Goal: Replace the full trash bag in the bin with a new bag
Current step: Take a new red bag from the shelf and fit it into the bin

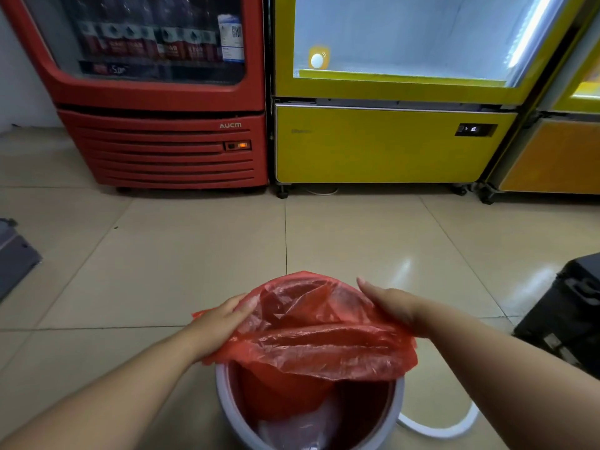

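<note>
Low over a glossy beige tiled floor (162, 271), two bare hands are holding a thin, crinkly, translucent red plastic bag (324, 339) across the mouth of a round, pale grey plastic bin (224, 394). The left hand (217, 326) is gripping the bag's left edge, fingers curled into the film. The right hand (389, 306) is lying on the right edge with fingers stretched forward; whether its thumb is pinching underneath cannot be told. The bag's opening is running left to right between the hands. Its far lip is sitting over the bin's far rim, while its near lip is floating above the bare near rim, closest to the person. The next pull is therefore likely heading toward the body and downward, with both hands about equally near. Inside, red film is hanging slack. A white hoop (438, 430) is lying on the floor beside the bin; a red drinks fridge (162, 151) and a yellow fridge (389, 144) are standing behind.
</note>
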Demonstrator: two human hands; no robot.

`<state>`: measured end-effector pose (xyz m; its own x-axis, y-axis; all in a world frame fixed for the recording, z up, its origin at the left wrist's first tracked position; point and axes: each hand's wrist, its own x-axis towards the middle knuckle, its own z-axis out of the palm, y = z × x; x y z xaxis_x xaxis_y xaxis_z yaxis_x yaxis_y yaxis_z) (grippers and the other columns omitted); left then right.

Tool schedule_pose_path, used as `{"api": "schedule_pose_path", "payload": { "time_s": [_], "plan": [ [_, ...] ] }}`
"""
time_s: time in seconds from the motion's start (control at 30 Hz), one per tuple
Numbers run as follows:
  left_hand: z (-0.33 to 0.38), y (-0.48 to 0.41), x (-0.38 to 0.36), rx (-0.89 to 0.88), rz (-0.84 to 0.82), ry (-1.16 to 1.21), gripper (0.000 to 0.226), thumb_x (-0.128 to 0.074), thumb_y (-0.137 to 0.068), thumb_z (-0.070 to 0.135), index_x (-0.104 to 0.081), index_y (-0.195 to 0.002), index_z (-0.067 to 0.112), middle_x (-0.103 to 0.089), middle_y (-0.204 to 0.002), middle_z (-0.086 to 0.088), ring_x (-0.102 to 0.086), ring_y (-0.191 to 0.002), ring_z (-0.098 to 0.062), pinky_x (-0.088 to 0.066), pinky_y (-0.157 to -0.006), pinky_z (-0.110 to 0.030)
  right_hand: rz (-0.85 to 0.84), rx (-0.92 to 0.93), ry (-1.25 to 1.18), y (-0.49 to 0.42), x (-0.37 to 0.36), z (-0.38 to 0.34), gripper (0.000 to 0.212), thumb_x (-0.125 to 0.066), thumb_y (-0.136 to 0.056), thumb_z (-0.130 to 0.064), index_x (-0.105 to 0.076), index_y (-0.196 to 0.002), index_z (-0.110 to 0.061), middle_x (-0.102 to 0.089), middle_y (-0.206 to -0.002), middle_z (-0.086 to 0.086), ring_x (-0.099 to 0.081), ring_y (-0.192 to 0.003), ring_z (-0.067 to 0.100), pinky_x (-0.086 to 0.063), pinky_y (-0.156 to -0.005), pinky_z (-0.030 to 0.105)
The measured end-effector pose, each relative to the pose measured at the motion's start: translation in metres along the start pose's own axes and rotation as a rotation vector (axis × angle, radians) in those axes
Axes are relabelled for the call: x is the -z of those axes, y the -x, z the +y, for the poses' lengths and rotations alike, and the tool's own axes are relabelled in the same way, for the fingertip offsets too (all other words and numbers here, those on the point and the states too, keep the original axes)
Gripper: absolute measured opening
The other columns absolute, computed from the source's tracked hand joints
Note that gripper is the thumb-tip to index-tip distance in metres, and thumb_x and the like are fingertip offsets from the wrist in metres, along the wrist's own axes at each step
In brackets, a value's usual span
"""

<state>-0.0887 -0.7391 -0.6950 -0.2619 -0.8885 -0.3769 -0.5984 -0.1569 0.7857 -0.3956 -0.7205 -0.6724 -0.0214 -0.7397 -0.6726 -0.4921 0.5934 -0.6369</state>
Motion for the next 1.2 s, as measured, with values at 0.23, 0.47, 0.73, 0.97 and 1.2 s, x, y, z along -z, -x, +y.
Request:
{"api": "schedule_pose_path", "payload": {
  "time_s": [0.23, 0.47, 0.73, 0.97, 1.2],
  "plan": [
    [-0.017, 0.034, -0.001, -0.150, 0.066, -0.052, 0.055, -0.063, -0.079, 0.046, -0.048, -0.129, 0.029, -0.061, -0.117, 0.015, -0.058, -0.105, 0.001, -0.045, -0.100, -0.031, 0.187, 0.078, -0.099, 0.021, -0.003, 0.046, 0.054, -0.043, -0.087, -0.060, -0.074, -0.088, -0.016, -0.076, -0.087, 0.004, -0.072, -0.083, 0.021, -0.057, -0.079, 0.033],
    [-0.014, 0.068, -0.009, -0.644, 0.217, -0.762, 0.043, -0.038, -0.090, 0.049, -0.053, -0.127, 0.032, -0.044, -0.140, 0.007, -0.033, -0.135, -0.014, -0.021, -0.114, -0.033, 0.621, 0.782, 0.700, 0.054, -0.009, 0.060, 0.032, -0.046, -0.094, -0.036, -0.068, -0.113, -0.022, -0.065, -0.116, -0.003, -0.060, -0.107, 0.019, -0.043, -0.096, 0.031],
    [-0.010, 0.100, -0.008, -0.829, 0.194, -0.828, 0.028, -0.044, -0.082, 0.053, -0.063, -0.081, 0.032, -0.064, -0.090, 0.018, -0.056, -0.092, 0.001, -0.037, -0.091, -0.014, 0.671, 1.200, 1.146, 0.091, -0.019, 0.077, 0.042, -0.039, -0.093, -0.045, -0.066, -0.071, -0.023, -0.063, -0.070, -0.007, -0.060, -0.065, 0.016, -0.042, -0.071, 0.024],
    [-0.021, 0.133, -0.008, -0.895, 0.086, -0.951, 0.025, -0.048, -0.085, 0.046, -0.066, -0.075, 0.032, -0.064, -0.074, 0.015, -0.062, -0.072, -0.006, -0.052, -0.073, -0.016, 0.332, 1.313, 1.213, 0.123, -0.033, 0.088, 0.031, -0.043, -0.094, -0.040, -0.072, -0.088, -0.031, -0.070, -0.085, -0.015, -0.067, -0.081, 0.006, -0.053, -0.082, 0.021],
    [-0.028, 0.147, -0.015, -0.778, -0.048, -1.030, 0.045, -0.024, -0.097, 0.037, -0.065, -0.082, 0.048, -0.064, -0.083, 0.034, -0.058, -0.081, 0.016, -0.045, -0.076, -0.006, 0.180, 1.259, 1.378, 0.122, -0.036, 0.099, 0.036, -0.036, -0.094, -0.040, -0.071, -0.095, -0.036, -0.067, -0.079, -0.020, -0.065, -0.076, 0.000, -0.053, -0.076, 0.015]
  ]
}}
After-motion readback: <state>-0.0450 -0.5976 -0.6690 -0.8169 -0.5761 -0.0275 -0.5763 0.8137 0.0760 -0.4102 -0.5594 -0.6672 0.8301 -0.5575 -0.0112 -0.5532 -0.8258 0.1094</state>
